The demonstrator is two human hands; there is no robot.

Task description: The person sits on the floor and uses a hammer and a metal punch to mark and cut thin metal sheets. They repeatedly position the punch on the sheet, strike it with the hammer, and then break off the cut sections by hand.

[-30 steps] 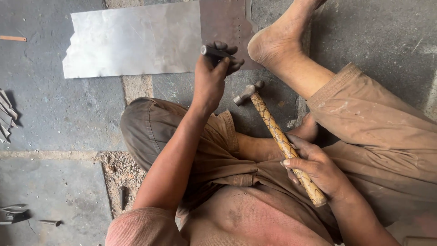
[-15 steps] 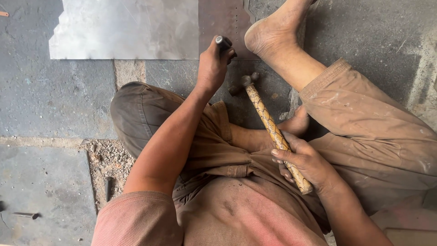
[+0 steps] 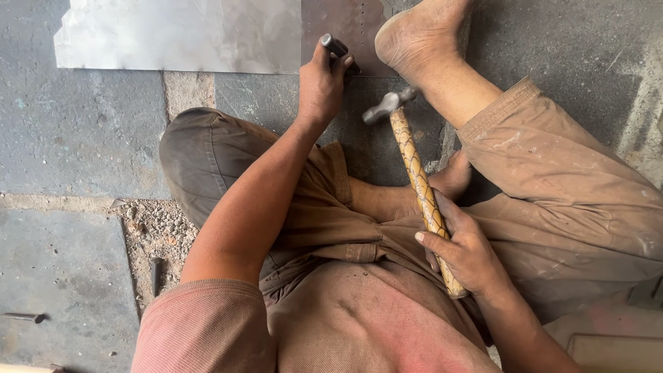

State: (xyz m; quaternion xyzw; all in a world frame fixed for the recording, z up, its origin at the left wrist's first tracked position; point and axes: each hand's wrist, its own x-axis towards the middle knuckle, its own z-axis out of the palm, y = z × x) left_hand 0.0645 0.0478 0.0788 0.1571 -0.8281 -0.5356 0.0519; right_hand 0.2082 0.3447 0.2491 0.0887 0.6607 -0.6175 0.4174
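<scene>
Head view: on grey concrete floor, left hand grips a chisel, right hand a hammer.

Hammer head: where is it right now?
In the head view the hammer head is up at centre, just right of the left hand holding the punch, and below the bare foot.
</scene>
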